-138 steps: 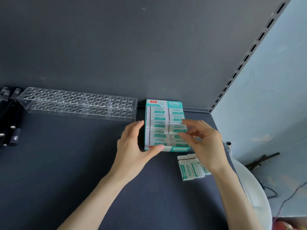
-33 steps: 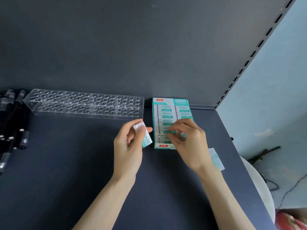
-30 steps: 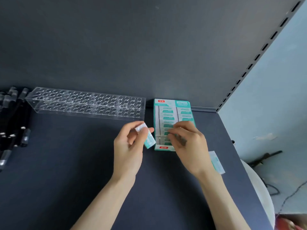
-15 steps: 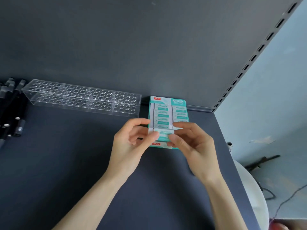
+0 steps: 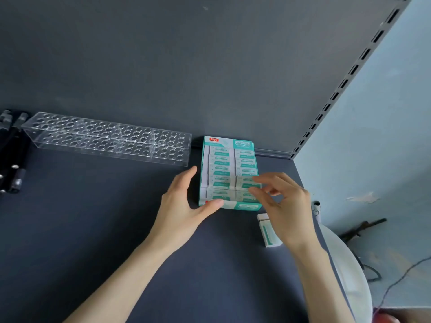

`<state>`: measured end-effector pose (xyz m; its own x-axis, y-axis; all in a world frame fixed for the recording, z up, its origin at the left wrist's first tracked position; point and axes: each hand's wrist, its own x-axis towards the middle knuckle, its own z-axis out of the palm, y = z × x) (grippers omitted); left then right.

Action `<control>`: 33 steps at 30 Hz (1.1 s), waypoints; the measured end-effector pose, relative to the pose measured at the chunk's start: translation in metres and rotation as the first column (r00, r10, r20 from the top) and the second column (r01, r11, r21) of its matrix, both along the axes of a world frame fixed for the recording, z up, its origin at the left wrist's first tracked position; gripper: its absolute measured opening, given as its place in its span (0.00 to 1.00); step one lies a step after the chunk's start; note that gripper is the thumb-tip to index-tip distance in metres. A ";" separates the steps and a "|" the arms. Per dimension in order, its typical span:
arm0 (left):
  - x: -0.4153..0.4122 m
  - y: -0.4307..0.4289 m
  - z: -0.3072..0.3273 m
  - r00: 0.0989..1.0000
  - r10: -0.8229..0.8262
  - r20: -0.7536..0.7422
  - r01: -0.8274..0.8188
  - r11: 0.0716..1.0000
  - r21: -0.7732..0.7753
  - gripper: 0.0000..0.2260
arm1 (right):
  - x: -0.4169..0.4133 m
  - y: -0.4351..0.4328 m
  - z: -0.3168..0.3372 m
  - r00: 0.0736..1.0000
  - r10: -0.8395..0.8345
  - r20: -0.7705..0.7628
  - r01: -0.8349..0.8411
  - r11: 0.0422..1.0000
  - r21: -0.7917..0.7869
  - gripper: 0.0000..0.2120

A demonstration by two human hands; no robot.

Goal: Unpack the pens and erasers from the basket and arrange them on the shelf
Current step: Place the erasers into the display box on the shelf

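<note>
eraser seated in the box, hands now parted

half a second ago both your hands pinched one eraser together above the front of the eraser box [image 5: 229, 173]. now that piece lies in the front rows and the hands have drawn apart.

your left hand [image 5: 184, 203] has slid to the box's near left corner. its fingers lie straight along the left wall and its thumb presses across the front lip, so it grips nothing. it looks like a brace, set there so the light card tray does not skid on the shelf [image 5: 93, 229] while the other side is nudged.

your right hand [image 5: 283, 206] is at the right front with its fingers loosely bent. the tips touch the right column of erasers [image 5: 219, 159] and hold nothing that shows. most likely you are squaring the rows flush.

the box stands against the back panel, just right of the clear pen rack [image 5: 109, 141]. black pens [image 5: 11, 159] lie at the far left, beside the rack and not in it.

one loose eraser [image 5: 268, 231] lies on the shelf just in front of the box's right corner, partly under your right wrist, handy for the next pick.

a white rounded rim [image 5: 345, 264] beyond the shelf's right edge may be the basket, though you cannot tell from here.
</note>
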<state>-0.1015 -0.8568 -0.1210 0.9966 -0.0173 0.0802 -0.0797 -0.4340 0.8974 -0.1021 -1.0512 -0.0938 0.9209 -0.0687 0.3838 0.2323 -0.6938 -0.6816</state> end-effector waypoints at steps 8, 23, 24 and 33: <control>-0.001 -0.007 0.000 0.997 -0.016 0.080 0.000 0.981 0.196 0.32 | 0.004 -0.010 -0.004 0.996 -0.042 0.076 0.056 0.980 -0.191 0.06; -0.002 -0.008 0.003 0.995 -0.012 0.104 -0.007 0.983 0.181 0.28 | 0.017 -0.005 -0.012 0.989 -0.092 -0.118 0.069 0.980 -0.185 0.07; -0.003 -0.008 0.004 0.994 -0.009 0.107 -0.011 0.983 0.184 0.27 | 0.015 -0.005 -0.011 0.989 -0.085 -0.124 0.063 0.983 -0.170 0.08; -0.036 -0.032 0.007 0.964 -0.108 0.241 0.069 0.984 0.162 0.12 | -0.046 -0.028 -0.022 0.974 -0.163 -0.156 0.170 0.985 0.036 0.12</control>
